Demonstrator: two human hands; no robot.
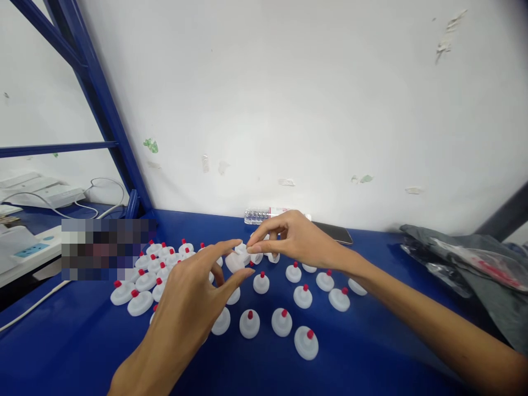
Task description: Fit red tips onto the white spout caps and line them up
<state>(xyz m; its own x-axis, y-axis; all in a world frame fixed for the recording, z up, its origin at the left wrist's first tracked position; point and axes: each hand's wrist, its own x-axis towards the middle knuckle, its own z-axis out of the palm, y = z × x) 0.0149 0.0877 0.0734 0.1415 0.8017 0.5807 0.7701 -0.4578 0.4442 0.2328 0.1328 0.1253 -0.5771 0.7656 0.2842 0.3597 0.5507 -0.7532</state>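
Note:
Between my two hands, above the blue table, is a translucent white cap-like piece [235,262]. My left hand [214,275] curves around it, thumb and index finger on either side. My right hand [280,239] has its thumb and fingertips pinched together at the piece's upper right edge. Several white round discs with red tips stand on the table, such as one disc [249,324] in front and another disc [306,344] nearer the edge. More are clustered at the left. A few white pieces behind my right hand are partly hidden.
A clear plastic bottle [256,216] lies by the wall, beside a dark phone [336,232]. Grey cloth and plastic bags [474,264] lie at the right. A blue metal frame [103,110], a white power strip [37,250] and cables are at the left.

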